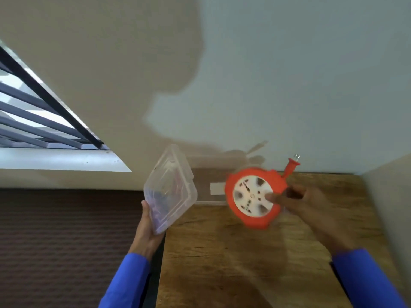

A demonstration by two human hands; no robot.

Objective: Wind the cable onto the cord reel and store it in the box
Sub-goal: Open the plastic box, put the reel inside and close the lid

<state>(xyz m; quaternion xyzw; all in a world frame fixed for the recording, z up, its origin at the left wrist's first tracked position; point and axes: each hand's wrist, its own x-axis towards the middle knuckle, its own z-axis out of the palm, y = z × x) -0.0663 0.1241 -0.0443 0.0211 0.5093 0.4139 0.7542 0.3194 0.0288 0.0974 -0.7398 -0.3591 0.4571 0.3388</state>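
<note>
The right hand (311,203) pinches the orange cord reel (253,197) at its rim, fingertips pressed on the white face, lifting it above the wooden table (222,263); the plug (293,164) juts out beyond the grip. The left hand (148,223) clasps a clear plastic lid (170,188) by its lower edge. The reel looks rigid, smooth, fairly light; gripping rim and face seems surest. The box (213,187) lies behind, blurred.

The near wooden table top (222,263) lies bare, open for a hand to pass. Farther back, the orange cord reel (253,196) hangs over the clear box (213,190), blocking its mouth. A wall (289,85) closes the back, another the right side.
</note>
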